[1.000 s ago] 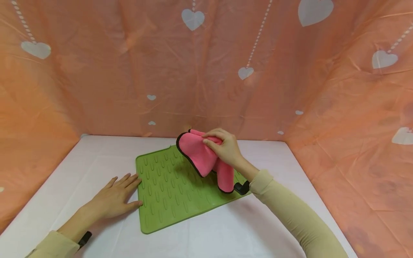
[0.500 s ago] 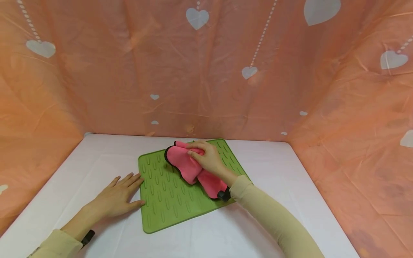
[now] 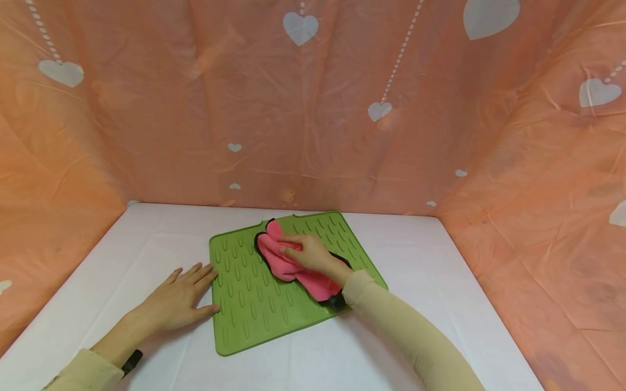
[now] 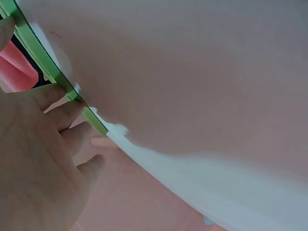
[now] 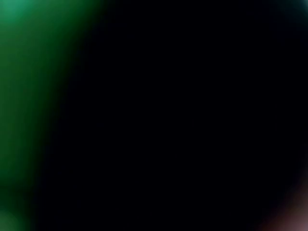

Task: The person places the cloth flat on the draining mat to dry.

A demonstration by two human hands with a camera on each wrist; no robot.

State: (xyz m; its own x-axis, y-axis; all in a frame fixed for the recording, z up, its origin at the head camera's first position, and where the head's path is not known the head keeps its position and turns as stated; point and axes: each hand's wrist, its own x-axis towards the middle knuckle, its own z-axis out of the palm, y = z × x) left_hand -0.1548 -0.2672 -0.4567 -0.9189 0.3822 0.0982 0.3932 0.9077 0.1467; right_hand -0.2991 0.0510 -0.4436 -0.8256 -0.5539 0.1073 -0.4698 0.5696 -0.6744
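Note:
A pink cloth (image 3: 279, 263) with black edging lies bunched on the green ridged mat (image 3: 235, 326). My right hand (image 3: 313, 255) grips the cloth from above, thumb and fingers bent on its folds. At the mat's left edge, my left hand (image 3: 178, 298) rests flat with its fingers spread, fingertips touching the rim. The left wrist view has the left hand (image 4: 43, 149) against the mat's green edge (image 4: 43, 53), with a bit of pink cloth (image 4: 17, 67) beyond. Nearly all of the right wrist view is black, with blurred green at its left, so the grip is hidden there.
The mat lies at a slant on a white-covered table (image 3: 161, 239). Orange sheeting (image 3: 303, 163) printed with pale hearts hangs behind the table and along both sides. Black wrist-worn devices, such as the left one (image 3: 132, 361), sit under both wrists.
My right hand has brought the cloth down and left from above the mat onto its surface, then slightly toward me. The cloth is now more crumpled. My left hand stays at the mat's edge.

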